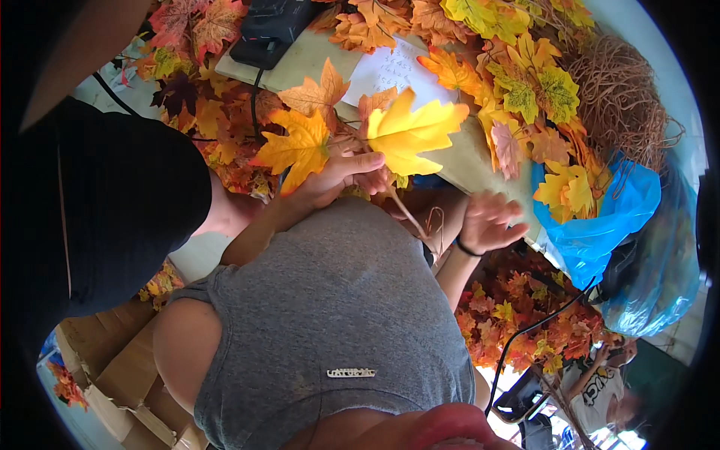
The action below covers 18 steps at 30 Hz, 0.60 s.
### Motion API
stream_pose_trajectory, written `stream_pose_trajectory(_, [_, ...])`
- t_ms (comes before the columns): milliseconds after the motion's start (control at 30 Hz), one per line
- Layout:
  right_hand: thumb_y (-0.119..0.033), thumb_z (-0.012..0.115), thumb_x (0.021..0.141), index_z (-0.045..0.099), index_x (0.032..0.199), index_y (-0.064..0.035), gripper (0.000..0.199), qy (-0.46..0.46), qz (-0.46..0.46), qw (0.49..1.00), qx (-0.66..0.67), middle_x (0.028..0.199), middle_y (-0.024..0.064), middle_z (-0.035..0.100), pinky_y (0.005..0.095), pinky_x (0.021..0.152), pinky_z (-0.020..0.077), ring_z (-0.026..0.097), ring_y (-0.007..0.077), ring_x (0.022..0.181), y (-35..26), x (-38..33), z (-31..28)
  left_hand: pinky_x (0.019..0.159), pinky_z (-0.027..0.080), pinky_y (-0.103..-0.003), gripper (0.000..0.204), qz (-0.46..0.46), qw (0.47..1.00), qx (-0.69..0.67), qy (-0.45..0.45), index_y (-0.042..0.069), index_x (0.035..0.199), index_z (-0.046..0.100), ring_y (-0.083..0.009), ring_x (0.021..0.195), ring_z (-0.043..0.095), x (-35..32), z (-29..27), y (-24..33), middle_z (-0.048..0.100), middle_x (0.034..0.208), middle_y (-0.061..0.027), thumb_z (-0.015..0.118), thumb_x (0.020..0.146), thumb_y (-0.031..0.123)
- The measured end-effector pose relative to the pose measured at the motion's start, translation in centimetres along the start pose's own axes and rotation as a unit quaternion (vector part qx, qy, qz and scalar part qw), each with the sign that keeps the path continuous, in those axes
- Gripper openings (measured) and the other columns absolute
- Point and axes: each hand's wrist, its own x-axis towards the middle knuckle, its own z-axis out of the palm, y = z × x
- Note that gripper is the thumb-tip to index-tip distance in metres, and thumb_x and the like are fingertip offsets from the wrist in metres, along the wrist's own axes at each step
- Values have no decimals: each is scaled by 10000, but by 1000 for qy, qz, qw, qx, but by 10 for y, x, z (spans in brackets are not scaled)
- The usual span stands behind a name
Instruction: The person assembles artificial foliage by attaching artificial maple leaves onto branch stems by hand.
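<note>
Left hand (341,176) closed on stem of artificial leaf sprig (360,135), yellow and orange blades held above table edge (469,161). Right hand (487,221) open, fingers spread, nothing held, just beside loose stem end (409,214). Judged best practice: sprig kept steady by stem, blades left uncrushed, stem end taken near tip. Leaf piles (517,82) heaped on table.

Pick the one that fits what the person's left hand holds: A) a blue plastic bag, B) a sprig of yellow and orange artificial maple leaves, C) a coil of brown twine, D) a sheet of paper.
B: the left hand is closed around the stem of the leaf sprig, while the right hand hangs open beside it.
</note>
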Motion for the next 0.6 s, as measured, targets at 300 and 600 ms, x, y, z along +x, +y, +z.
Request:
stream_pose_trajectory(300, [-105,414,734,428,850,-45,132,215,-95,931,-278,931,111,421,293,783,298,405,179,855,14,20,10,585,410,-204,211,-6,998,48,-37,17,819,475,-127,664,504,17,8,-8,502,721,-51,527,694,179])
stream_pose_trajectory(600, [-124,464,647,486,809,-94,166,-13,-31,295,-955,865,26,469,300,685,292,422,203,762,65,28,23,633,393,-215,198,-29,994,105,12,20,842,462,-106,688,480,21,-15,-35,501,767,-46,506,707,158])
